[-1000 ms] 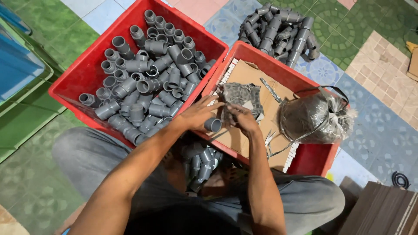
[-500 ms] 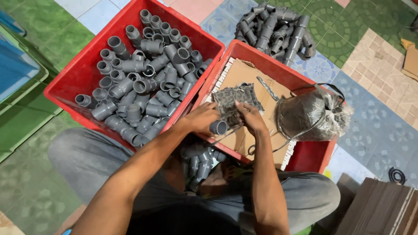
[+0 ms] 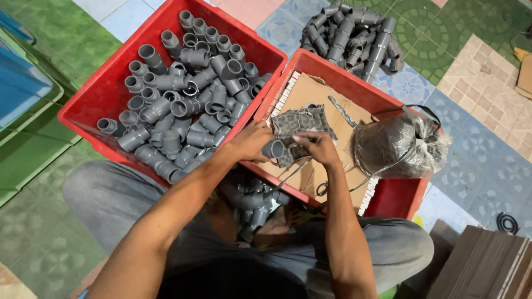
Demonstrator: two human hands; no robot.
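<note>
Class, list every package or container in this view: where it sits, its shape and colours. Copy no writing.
Left crate: upper left, red, rectangular, full of grey pipe fittings.
Right crate: centre right, red, lined with brown cardboard.
Plastic bag: in the right crate, clear, rounded, dark contents.
No labels, signs or screens show.

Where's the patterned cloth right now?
In the head view the patterned cloth lies centre frame on the cardboard in the right red crate, under both hands, left of the plastic bag.
</note>
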